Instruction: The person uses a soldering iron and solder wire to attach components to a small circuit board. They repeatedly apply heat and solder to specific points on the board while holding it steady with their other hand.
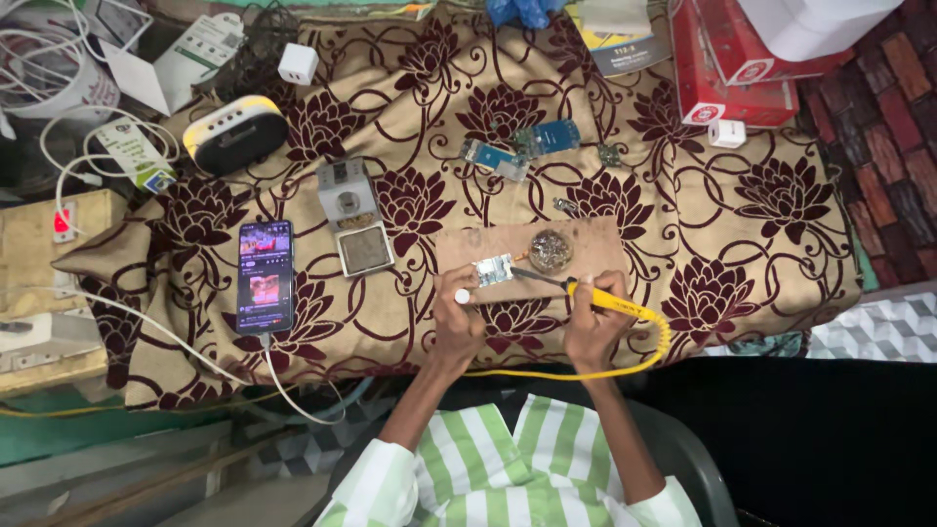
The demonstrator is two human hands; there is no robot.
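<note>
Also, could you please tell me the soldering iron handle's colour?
Yellow; the soldering iron shows best in the head view.

The soldering iron (pixel 597 297) tip contact on the small circuit board (pixel 494 269) is too small to resolve, and the red boxes (pixel 742 68) are cut off by the top edge.

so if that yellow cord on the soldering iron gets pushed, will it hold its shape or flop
Probably flop: the yellow cord sags in a loose curve from the soldering iron in the right hand and off the table edge. It looks thin and light, so a push would likely just slide it along the floral cloth, perhaps tugging the iron.
</note>
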